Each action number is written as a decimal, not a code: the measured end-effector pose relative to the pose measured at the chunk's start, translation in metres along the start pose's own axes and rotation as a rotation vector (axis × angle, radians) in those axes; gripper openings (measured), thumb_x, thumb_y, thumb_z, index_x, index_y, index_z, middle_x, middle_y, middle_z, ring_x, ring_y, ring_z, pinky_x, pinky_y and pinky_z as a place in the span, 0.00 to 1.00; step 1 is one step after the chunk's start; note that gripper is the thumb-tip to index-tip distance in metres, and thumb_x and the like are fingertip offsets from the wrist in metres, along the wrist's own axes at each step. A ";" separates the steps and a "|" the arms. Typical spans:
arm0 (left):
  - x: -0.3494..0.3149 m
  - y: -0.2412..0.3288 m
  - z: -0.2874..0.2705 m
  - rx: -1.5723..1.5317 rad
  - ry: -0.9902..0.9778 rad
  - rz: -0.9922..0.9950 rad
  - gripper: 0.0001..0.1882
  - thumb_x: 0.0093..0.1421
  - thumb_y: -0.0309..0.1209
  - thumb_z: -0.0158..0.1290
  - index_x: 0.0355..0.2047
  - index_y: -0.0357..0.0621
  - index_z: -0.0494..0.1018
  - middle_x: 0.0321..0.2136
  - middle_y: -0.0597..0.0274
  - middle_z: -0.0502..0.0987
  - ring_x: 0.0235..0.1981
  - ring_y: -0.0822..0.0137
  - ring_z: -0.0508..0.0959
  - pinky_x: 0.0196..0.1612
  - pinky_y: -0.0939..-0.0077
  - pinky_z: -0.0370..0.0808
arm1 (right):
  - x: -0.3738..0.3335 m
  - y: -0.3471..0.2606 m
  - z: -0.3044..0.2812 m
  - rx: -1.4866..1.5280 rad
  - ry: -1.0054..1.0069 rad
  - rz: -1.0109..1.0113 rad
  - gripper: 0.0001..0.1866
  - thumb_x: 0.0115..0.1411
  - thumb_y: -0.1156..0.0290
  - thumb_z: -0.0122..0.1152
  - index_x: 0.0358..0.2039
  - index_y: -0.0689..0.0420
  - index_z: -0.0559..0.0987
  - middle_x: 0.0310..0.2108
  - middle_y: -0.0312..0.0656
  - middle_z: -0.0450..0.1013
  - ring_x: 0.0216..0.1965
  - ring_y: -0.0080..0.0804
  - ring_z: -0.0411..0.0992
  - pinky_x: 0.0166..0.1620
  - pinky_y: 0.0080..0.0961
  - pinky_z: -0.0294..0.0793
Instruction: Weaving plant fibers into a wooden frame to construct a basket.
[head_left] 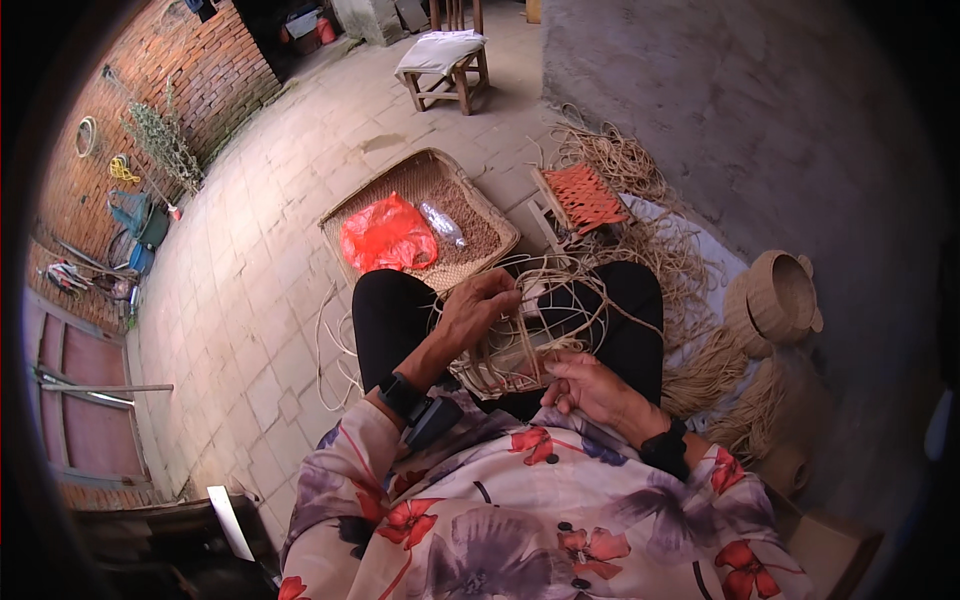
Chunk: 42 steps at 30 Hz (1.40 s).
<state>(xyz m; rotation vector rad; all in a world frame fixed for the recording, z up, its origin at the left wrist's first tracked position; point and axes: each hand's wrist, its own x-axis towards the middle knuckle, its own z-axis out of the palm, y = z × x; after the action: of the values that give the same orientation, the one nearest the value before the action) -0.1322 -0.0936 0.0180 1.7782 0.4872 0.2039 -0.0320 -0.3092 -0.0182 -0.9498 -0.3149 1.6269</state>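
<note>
Basket [482, 378] sits on the lap [632, 335], part-woven by my judgement, with loose cords [548, 278] yet to work in, left fingers [502, 300] apparently pinched on one, right fingers [572, 371] clamped on its edge.

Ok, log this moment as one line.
left hand: at cords | right hand: at right side of woven piece | shallow tray: ahead, red bag inside

Cord weave [482, 374] looked matt, fibrous | red bag [388, 233] was glossy, crinkled plastic | tray [440, 162] looked matt, woven | chair frame [462, 88] was wood | brick wall [215, 75] looked rough
</note>
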 end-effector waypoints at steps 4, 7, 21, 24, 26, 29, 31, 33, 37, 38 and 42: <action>0.002 0.004 0.000 0.011 -0.007 -0.039 0.08 0.59 0.35 0.53 0.32 0.43 0.73 0.24 0.72 0.73 0.25 0.80 0.70 0.29 0.83 0.66 | 0.001 -0.002 -0.001 0.064 -0.021 -0.005 0.14 0.64 0.70 0.51 0.47 0.64 0.71 0.46 0.47 0.75 0.25 0.24 0.77 0.20 0.12 0.73; 0.000 0.005 0.000 -0.016 -0.017 -0.076 0.08 0.59 0.35 0.54 0.32 0.44 0.73 0.24 0.71 0.74 0.26 0.80 0.71 0.29 0.83 0.67 | 0.002 -0.001 -0.002 0.008 -0.001 0.017 0.15 0.63 0.70 0.52 0.47 0.66 0.71 0.46 0.48 0.75 0.25 0.24 0.77 0.20 0.12 0.74; -0.008 0.001 0.006 0.188 0.121 0.066 0.10 0.59 0.34 0.56 0.34 0.39 0.76 0.24 0.64 0.76 0.27 0.75 0.74 0.32 0.77 0.72 | -0.002 -0.004 0.005 0.023 -0.026 -0.001 0.16 0.62 0.70 0.54 0.47 0.66 0.71 0.45 0.49 0.74 0.25 0.24 0.77 0.23 0.13 0.76; -0.007 0.010 0.000 0.284 0.085 0.128 0.12 0.58 0.36 0.56 0.34 0.37 0.75 0.23 0.62 0.76 0.27 0.74 0.74 0.32 0.76 0.72 | -0.016 -0.011 0.013 -0.091 0.051 -0.016 0.15 0.61 0.69 0.55 0.46 0.64 0.73 0.42 0.47 0.76 0.26 0.26 0.77 0.25 0.15 0.75; -0.005 0.014 -0.003 0.293 0.041 0.148 0.13 0.58 0.37 0.55 0.34 0.37 0.75 0.23 0.61 0.75 0.26 0.73 0.74 0.31 0.76 0.71 | -0.029 -0.019 0.018 -0.208 0.128 -0.027 0.13 0.61 0.69 0.56 0.44 0.62 0.75 0.39 0.46 0.77 0.26 0.28 0.77 0.25 0.17 0.75; -0.002 0.016 -0.004 0.270 -0.022 0.140 0.11 0.57 0.34 0.54 0.29 0.37 0.75 0.19 0.57 0.74 0.23 0.68 0.75 0.29 0.71 0.71 | -0.042 -0.037 0.025 -1.318 0.444 -0.572 0.07 0.58 0.71 0.58 0.36 0.59 0.78 0.29 0.44 0.77 0.25 0.35 0.77 0.27 0.25 0.73; 0.003 0.015 -0.003 0.223 -0.070 0.179 0.09 0.57 0.31 0.54 0.30 0.36 0.73 0.21 0.59 0.75 0.24 0.71 0.75 0.29 0.75 0.71 | -0.041 -0.051 0.029 -1.353 0.616 -0.759 0.04 0.54 0.73 0.59 0.27 0.59 0.78 0.22 0.44 0.74 0.25 0.41 0.75 0.28 0.32 0.72; 0.006 0.011 0.000 0.046 -0.109 0.150 0.08 0.57 0.30 0.54 0.32 0.37 0.71 0.23 0.61 0.75 0.25 0.73 0.75 0.30 0.77 0.71 | -0.025 -0.062 0.035 -1.363 0.548 -0.810 0.04 0.53 0.73 0.60 0.29 0.59 0.76 0.25 0.44 0.74 0.25 0.43 0.75 0.28 0.34 0.72; 0.011 0.002 -0.005 -0.218 -0.198 -0.004 0.10 0.56 0.25 0.55 0.37 0.41 0.67 0.26 0.65 0.75 0.27 0.76 0.74 0.31 0.82 0.71 | 0.013 -0.068 0.045 -1.642 0.378 -0.875 0.15 0.51 0.74 0.61 0.40 0.54 0.73 0.32 0.44 0.69 0.30 0.44 0.74 0.29 0.38 0.74; 0.010 0.000 -0.006 -0.226 -0.200 0.022 0.10 0.56 0.25 0.55 0.37 0.41 0.67 0.26 0.65 0.75 0.27 0.76 0.74 0.31 0.82 0.71 | 0.019 -0.067 0.047 -1.753 0.364 -0.790 0.19 0.50 0.75 0.61 0.44 0.53 0.71 0.34 0.44 0.67 0.32 0.44 0.74 0.29 0.38 0.74; 0.011 -0.001 -0.008 -0.342 -0.248 -0.051 0.12 0.55 0.25 0.56 0.38 0.41 0.68 0.29 0.69 0.74 0.31 0.78 0.72 0.34 0.84 0.69 | 0.031 -0.061 0.053 -1.832 0.428 -0.813 0.19 0.49 0.75 0.60 0.44 0.55 0.70 0.34 0.44 0.66 0.32 0.46 0.73 0.30 0.40 0.74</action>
<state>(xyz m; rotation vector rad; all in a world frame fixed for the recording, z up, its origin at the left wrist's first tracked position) -0.1252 -0.0817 0.0180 1.4305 0.2975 0.0264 -0.0283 -0.2474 0.0428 -1.9898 -1.7304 -0.0271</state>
